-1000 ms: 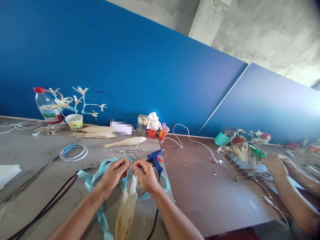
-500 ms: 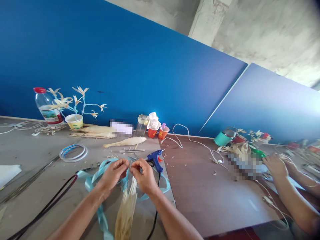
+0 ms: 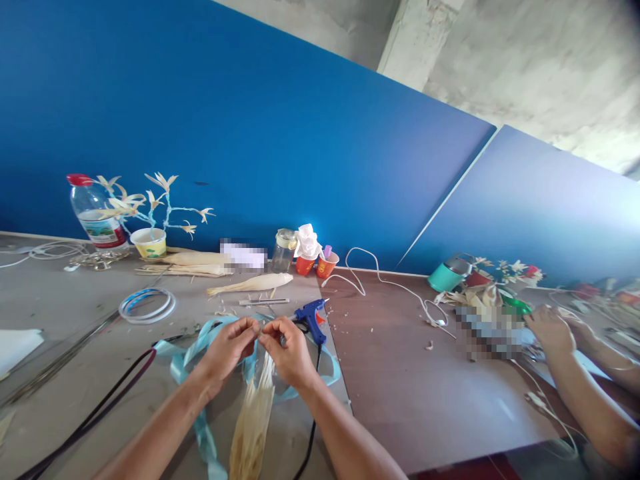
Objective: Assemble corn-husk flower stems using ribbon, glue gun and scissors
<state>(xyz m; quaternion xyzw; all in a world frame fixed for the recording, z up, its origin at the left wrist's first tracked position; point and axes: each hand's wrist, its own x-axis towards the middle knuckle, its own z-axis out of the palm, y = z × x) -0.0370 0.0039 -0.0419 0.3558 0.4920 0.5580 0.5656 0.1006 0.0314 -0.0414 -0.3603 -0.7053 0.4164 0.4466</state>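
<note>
My left hand [image 3: 231, 343] and my right hand [image 3: 286, 347] meet fingertip to fingertip above the grey table, both pinched closed. What lies between the fingertips is too small to make out. A light-blue ribbon [image 3: 203, 437] hangs and loops around and under my hands. Below my right hand a pale bundle of dried husk [image 3: 253, 420] stretches toward the near edge. The blue glue gun [image 3: 313, 320] lies just to the right of my right hand, its black cord running toward me.
Behind my hands lie a metal-coloured knife [image 3: 264, 302], a husk [image 3: 253, 285] and a ribbon roll [image 3: 147, 307]. A bottle [image 3: 100, 223], potted husk flowers [image 3: 150, 245] and red cups [image 3: 327, 265] stand by the blue partition. At right, another person's hands [image 3: 553, 330] work.
</note>
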